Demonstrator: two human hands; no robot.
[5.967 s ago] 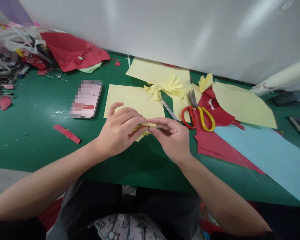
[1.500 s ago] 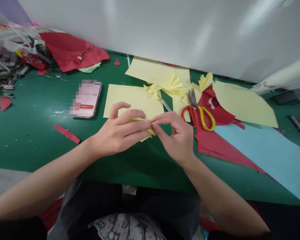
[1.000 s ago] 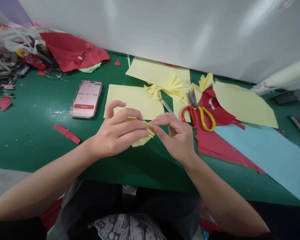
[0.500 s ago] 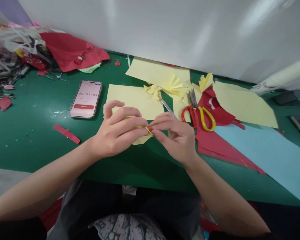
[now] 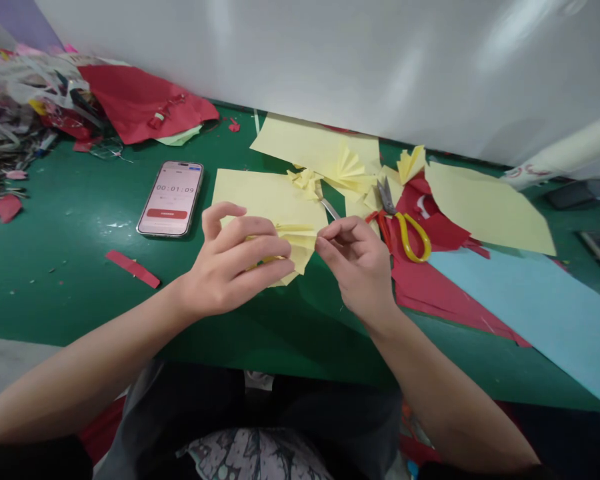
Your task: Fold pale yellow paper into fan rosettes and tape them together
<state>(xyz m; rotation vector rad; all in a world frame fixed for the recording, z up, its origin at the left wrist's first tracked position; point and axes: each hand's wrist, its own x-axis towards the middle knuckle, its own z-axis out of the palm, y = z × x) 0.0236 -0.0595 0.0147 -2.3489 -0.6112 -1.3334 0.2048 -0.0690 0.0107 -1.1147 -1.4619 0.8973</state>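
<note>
Between my hands is a piece of yellow paper (image 5: 303, 232) with narrow folds, its pleats showing as thin ridges. My right hand (image 5: 359, 267) pinches the right end between thumb and forefinger. Curled over the left part is my left hand (image 5: 237, 263); its fingers hide much of the paper and the thumb is out of sight. Just beyond lies a flat yellow sheet (image 5: 245, 190). Scissors (image 5: 414, 239) with one red and one yellow handle rest right of my right hand. A slim metal piece (image 5: 330, 209) shows behind that hand, the rest hidden.
A phone (image 5: 171, 200) running a timer lies left, near a red paper strip (image 5: 133, 268). Pleated yellow fans (image 5: 349, 163) sit at the back. Red paper (image 5: 430, 287) and a light blue sheet (image 5: 535, 307) spread right. A heap of scraps (image 5: 40, 100) fills the far left.
My hands have moved apart, the right one shifting slightly right with the paper's end. More of the folded yellow paper now shows between them.
</note>
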